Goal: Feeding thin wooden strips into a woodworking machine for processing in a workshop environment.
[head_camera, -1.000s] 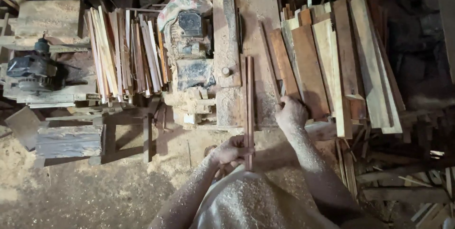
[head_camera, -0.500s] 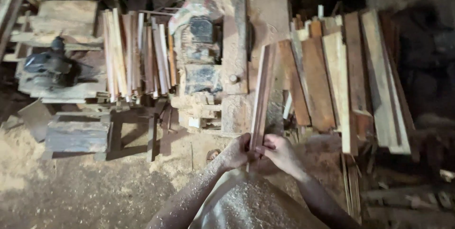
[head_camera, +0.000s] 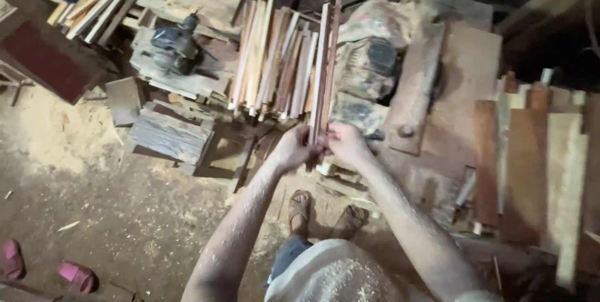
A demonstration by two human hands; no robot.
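Both hands meet at the lower end of a pair of thin wooden strips point(head_camera: 324, 68) held together lengthwise; the left hand point(head_camera: 294, 149) is curled around them from one side and the right hand point(head_camera: 345, 143) pinches them from the other, fingers closed tight on the wood with no gap showing. The strips run up and away from the person, their far ends lying over the right edge of a stack of similar slats point(head_camera: 275, 64) — pale and reddish sticks heaped side by side on a low wooden stand. Just right of the held strips sits a dust-caked electric motor point(head_camera: 369, 64), so close that the strips pass between it and the stack. Beyond the motor a rusty metal saw table point(head_camera: 462, 83) stretches to the right, with a bolt head near its lower left corner. Wide boards point(head_camera: 550, 164) lean at the far right, well apart from the hands. To the left of the stack a dark power tool point(head_camera: 175, 43) rests on rough planks, and a weathered wooden block point(head_camera: 169, 133) lies below it. Under the arms the person's sandalled feet point(head_camera: 325, 211) stand on a floor thick with sawdust point(head_camera: 94, 171) — a pair of pink slippers point(head_camera: 44, 267) lies at the lower left corner.
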